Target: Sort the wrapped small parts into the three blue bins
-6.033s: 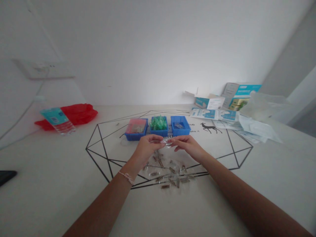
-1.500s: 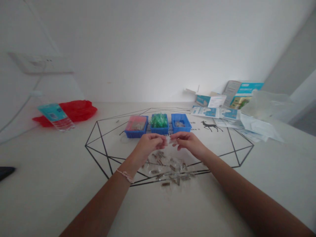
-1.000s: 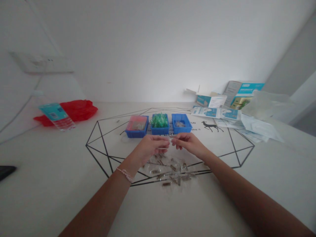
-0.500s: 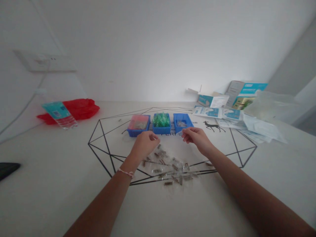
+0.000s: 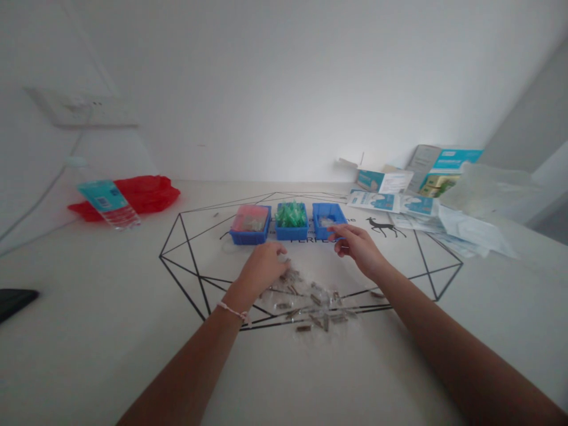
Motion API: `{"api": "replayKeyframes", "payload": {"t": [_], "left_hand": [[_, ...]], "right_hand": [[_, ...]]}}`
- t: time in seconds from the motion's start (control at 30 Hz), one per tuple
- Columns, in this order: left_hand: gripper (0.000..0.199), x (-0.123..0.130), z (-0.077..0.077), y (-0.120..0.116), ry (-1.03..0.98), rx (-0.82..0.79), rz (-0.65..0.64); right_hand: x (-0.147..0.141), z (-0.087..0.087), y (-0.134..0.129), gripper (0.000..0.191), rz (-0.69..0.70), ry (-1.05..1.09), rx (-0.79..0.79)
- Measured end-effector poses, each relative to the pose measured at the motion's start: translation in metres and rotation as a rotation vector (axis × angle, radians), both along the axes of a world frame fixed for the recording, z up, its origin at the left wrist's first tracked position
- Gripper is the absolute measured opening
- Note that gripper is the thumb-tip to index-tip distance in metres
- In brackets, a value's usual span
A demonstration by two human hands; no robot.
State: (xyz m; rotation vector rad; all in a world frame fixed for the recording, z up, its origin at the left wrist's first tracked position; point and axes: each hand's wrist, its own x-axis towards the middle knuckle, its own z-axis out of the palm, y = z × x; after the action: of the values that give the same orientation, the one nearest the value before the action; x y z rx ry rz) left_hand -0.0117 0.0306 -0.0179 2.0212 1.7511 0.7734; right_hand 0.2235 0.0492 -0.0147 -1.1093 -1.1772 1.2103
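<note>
Small metal pieces in clear bags lie in a loose pile on the white table. At the pile's upper left edge, my left hand has its fingertips bent down on the bags; what they grip, if anything, is hidden. My right hand hovers at the front of the right blue tray, fingers apart and holding nothing. A few clear bits lie in that tray. Green pieces fill the middle blue tray. The left blue tray holds pinkish-red and clear pieces.
At the left lie a water bottle, a red plastic bag and a dark device. Opened boxes and white-blue packets are spread at the back right. A wall socket is on the left.
My left hand has moved down and slightly right to the pile. The fingers of my right hand have opened, and the clear piece it pinched no longer shows in them.
</note>
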Motion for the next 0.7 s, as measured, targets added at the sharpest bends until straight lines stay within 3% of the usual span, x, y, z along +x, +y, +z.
{"api": "replayKeyframes", "payload": {"t": [0.23,0.4,0.53,0.6,0.7], "left_hand": [[0.023,0.008,0.009,-0.001,-0.236,0.001,-0.017],[0.034,0.021,0.016,-0.005,-0.634,-0.149,-0.180],[0.051,0.023,0.018,-0.007,-0.795,-0.221,-0.063],[0.042,0.022,0.019,-0.007,-0.817,-0.288,-0.003],[0.020,0.021,0.021,-0.009,-0.824,-0.378,-0.018]], "right_hand": [[-0.015,-0.011,-0.003,0.029,0.196,-0.163,0.026],[-0.020,-0.013,-0.008,0.035,0.297,-0.252,0.063],[-0.017,-0.010,-0.009,0.034,0.328,-0.203,0.075],[-0.015,-0.008,-0.009,0.034,0.281,-0.155,0.064],[-0.013,-0.008,-0.008,0.034,0.241,-0.119,0.020]]}}
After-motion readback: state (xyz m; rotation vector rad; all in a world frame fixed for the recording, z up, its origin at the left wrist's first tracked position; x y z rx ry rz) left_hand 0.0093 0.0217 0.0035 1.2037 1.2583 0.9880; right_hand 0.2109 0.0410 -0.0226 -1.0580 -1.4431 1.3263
